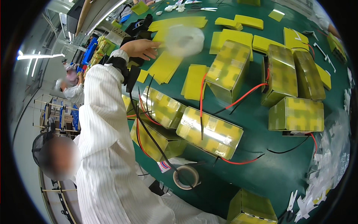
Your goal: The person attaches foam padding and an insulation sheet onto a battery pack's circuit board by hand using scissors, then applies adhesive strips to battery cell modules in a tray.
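This is a factory assembly workshop. A broad bench with a dark green mat carries many rectangular yellow-green packs wrapped in clear film, each trailing thin red and black wires. Flat yellow insulating sheets lie scattered toward its far edge, a roll of pale tape sits at its near edge, and white paper scraps pile up along its right edge. A white pinstriped work-coat sleeve reaches over it. Beyond the left edge stand racks with blue bins, lit by ceiling strip lights, where another person in a white coat works.
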Demonstrator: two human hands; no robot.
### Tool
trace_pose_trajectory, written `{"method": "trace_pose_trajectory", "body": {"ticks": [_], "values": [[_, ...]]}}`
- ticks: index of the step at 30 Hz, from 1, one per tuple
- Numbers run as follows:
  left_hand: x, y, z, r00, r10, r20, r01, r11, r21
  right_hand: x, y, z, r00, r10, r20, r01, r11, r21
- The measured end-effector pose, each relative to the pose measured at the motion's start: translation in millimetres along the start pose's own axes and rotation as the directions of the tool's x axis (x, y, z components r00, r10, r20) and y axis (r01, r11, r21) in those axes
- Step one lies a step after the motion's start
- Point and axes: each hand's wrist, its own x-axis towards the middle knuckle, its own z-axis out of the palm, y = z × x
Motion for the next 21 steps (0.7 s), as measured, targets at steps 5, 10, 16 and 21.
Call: {"method": "trace_pose_trajectory", "body": {"ticks": [5, 10, 16, 21], "values": [[7.4, 3.3, 15.8, 0.998, 0.049, -0.043, -0.049, 0.999, -0.004, 17.0, -11.3, -6.7, 1.000, -0.007, 0.013, 0.007, 1.000, -0.007], [8.6, 39.8, 48.1, 0.983, 0.178, 0.049, -0.181, 0.982, 0.061, 8.9, -15.1, -1.1, 0.998, 0.002, -0.056, 0.000, 1.000, 0.032], [-34.2, 121.3, 91.1, 0.876, 0.438, 0.202, -0.468, 0.874, 0.132, -11.6, -19.2, -8.0, 0.984, 0.013, -0.180, -0.004, 0.999, 0.052], [-84.8, 146.6, 90.9, 0.822, 0.501, 0.271, -0.552, 0.817, 0.166, -8.9, -25.4, -19.1, 0.987, -0.035, -0.159, 0.037, 0.999, 0.014]]}}
